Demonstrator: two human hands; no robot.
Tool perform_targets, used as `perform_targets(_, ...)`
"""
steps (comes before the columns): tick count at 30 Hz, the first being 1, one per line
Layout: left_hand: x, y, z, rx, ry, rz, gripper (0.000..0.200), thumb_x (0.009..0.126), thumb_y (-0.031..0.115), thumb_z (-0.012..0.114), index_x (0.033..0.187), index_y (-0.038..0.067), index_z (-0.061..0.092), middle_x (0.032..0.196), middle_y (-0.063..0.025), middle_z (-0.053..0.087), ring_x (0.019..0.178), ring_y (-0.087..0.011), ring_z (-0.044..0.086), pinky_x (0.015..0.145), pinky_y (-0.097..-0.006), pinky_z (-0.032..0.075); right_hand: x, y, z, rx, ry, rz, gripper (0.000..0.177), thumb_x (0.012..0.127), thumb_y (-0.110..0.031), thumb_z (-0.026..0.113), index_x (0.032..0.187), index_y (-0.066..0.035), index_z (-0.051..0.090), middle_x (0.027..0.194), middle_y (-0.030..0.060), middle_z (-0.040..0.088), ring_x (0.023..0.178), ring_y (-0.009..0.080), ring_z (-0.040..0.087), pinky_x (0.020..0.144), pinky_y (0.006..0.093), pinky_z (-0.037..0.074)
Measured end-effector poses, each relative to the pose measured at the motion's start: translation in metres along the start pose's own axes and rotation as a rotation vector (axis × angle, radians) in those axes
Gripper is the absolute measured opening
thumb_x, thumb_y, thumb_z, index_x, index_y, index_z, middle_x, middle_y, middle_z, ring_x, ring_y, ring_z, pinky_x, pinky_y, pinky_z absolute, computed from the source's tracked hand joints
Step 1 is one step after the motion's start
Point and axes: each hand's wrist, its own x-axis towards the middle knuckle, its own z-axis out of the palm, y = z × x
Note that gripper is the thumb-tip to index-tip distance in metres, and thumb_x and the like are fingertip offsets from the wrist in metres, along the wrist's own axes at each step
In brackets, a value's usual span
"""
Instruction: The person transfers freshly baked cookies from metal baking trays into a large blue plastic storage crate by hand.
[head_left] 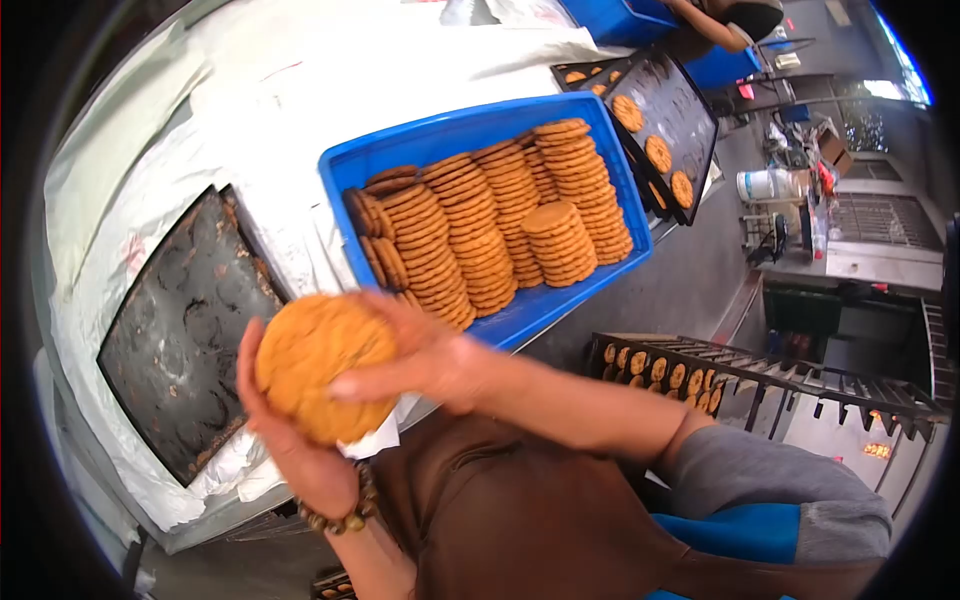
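Observation:
My left hand (295,455), with a beaded bracelet at its wrist, curls round the left and lower edge of a round golden-brown cookie (320,355). From the right, my right hand (430,355) grips the same cookie, its thumb lying across the face. Whether more cookies lie beneath it cannot be made out. Just beyond my hands is a blue crate (525,325) holding several tall leaning stacks of cookies (465,225) and a shorter stack (560,245). A dark, crumb-marked baking tray (190,335) lies to the left of my hands.
White paper (270,110) covers the table. Behind the crate, dark trays (675,115) carry some cookies. Another person's arm (710,25) shows at the top, beside a blue container (620,20). A rack (770,370) with cookie trays stands at the right.

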Motion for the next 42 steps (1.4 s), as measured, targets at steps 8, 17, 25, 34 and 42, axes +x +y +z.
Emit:
perform_targets(8,0.043,-0.080,0.193,0.246,-0.335,-0.168,0.078,0.110,0.062,0.034,0.163,0.004,0.034,0.158,-0.0219,0.045,0.146,-0.0327,0.043,0.122,-0.0460,0.033,-0.059,-0.149,-0.212,-1.593,0.168,-0.634,0.067,0.070,-0.007,0.085,0.131,-0.004,0.057,0.122,0.0158,0.062,0.117,0.0350,0.061,0.103,0.0422,0.050)
perform_targets(17,0.069,-0.282,0.283,0.179,-0.301,-0.396,0.076,0.112,0.058,0.033,0.148,-0.007,0.051,0.156,-0.0242,0.049,0.145,-0.0355,0.045,0.120,-0.0412,0.034,-0.056,-0.154,-0.355,-1.754,0.040,-0.478,0.067,0.072,-0.016,0.088,0.132,-0.004,0.061,0.128,0.0184,0.064,0.119,0.0418,0.057,0.105,0.0480,0.046)
perform_targets(25,0.052,-0.297,0.291,0.383,-0.101,-0.380,0.062,0.112,0.048,0.040,0.136,-0.006,0.061,0.142,-0.0286,0.055,0.132,-0.0418,0.052,0.114,-0.0459,0.038,-0.058,-0.171,-0.371,-1.652,-0.093,-0.345,0.049,0.088,-0.031,0.080,0.126,-0.001,0.068,0.119,0.0186,0.071,0.115,0.0404,0.062,0.103,0.0487,0.048)
perform_targets(34,0.049,-0.320,0.303,0.887,-0.135,-0.123,0.063,0.111,0.050,0.038,0.139,-0.005,0.052,0.140,-0.0338,0.051,0.130,-0.0495,0.048,0.114,-0.0569,0.036,-0.068,-0.167,-0.363,-1.632,-0.002,-0.536,0.047,0.089,-0.023,0.078,0.125,0.003,0.065,0.117,0.0232,0.069,0.108,0.0435,0.064,0.096,0.0500,0.051)
perform_targets(42,0.038,-0.246,0.284,0.717,-0.013,-0.211,0.072,0.108,0.054,0.047,0.147,-0.007,0.050,0.141,-0.0287,0.048,0.131,-0.0468,0.051,0.112,-0.0515,0.042,-0.064,-0.179,-0.312,-1.537,0.374,-0.558,0.029,0.100,-0.018,0.072,0.120,0.002,0.070,0.114,0.0151,0.072,0.106,0.0273,0.070,0.093,0.0357,0.054)
